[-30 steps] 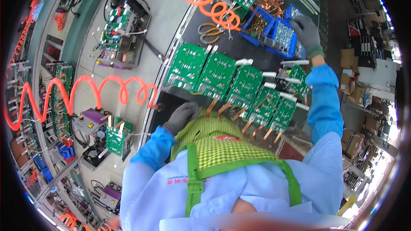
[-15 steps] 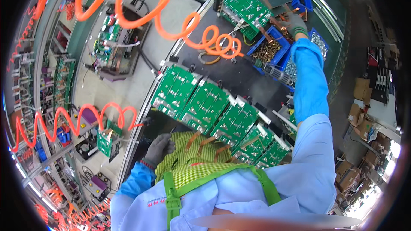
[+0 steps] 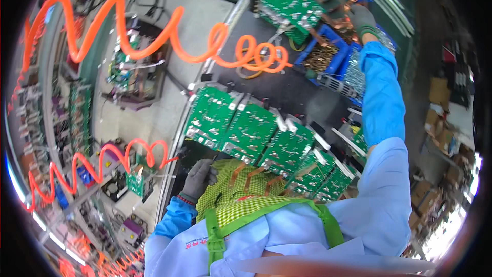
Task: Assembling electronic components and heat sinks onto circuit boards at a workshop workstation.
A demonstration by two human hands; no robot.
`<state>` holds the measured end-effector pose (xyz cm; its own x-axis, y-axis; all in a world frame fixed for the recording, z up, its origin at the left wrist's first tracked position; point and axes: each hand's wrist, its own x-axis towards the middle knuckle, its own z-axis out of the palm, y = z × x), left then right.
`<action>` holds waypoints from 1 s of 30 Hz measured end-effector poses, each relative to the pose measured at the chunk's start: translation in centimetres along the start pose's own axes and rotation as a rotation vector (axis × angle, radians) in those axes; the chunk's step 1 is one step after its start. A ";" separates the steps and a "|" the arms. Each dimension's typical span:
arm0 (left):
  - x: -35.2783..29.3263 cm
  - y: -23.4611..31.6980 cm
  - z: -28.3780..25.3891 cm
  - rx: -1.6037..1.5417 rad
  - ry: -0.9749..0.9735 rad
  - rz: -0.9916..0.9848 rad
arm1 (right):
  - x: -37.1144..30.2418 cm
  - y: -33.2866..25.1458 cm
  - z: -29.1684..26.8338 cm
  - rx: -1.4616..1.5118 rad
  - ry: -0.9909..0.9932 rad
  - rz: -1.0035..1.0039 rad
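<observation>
My right hand (image 3: 363,20), in a grey glove, reaches to the far right among copper strips (image 3: 344,22) beyond a blue bin of brass-coloured fasteners (image 3: 320,57). Its fingertips are too small and blurred to show a grip. Close to my apron (image 3: 241,182), my gloved left hand (image 3: 199,179) has its fingers curled; whatever is in them is hidden. Several green circuit boards (image 3: 251,132) lie in a row across the bench in front of me. A few copper strips (image 3: 249,178) show against the apron, at the near edge of the boards.
Orange coiled hoses (image 3: 171,33) hang over the left side. A larger green board assembly (image 3: 291,5) stands at the back, beside the bins. Silver fasteners fill another blue bin (image 3: 353,69). Left of the bench's metal edge (image 3: 177,149) is a pale surface with another assembly (image 3: 136,64).
My right hand has moved a little farther out over the copper strips. My left hand stays near the apron, fingers curled. The whole view has shifted slightly, and the hoses appear displaced.
</observation>
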<state>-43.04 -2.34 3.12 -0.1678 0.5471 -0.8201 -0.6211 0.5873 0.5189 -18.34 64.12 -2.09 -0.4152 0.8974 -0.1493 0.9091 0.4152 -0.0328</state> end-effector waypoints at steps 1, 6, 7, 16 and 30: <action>-0.1 -0.2 -0.1 -0.028 -0.013 0.011 | -0.5 0.1 -0.4 -0.002 0.155 -0.115; 0.8 0.4 1.3 -0.041 -0.100 -0.012 | -3.8 3.1 -4.8 0.017 0.262 -0.074; 0.7 0.3 1.1 -0.063 -0.132 -0.023 | -4.6 3.3 -4.7 0.021 0.300 -0.077; 0.3 -0.9 -1.7 -0.187 -0.132 -0.070 | -10.1 4.5 -9.4 -0.091 0.589 -0.134; 0.0 0.3 -1.3 -0.193 -0.281 0.189 | -37.8 -23.3 -9.3 0.315 -0.035 -0.900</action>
<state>-44.21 -2.91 3.01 -0.0933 0.7927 -0.6024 -0.7368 0.3520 0.5773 -24.14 21.91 13.48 -0.9668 0.2534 0.0320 0.2180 0.8839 -0.4138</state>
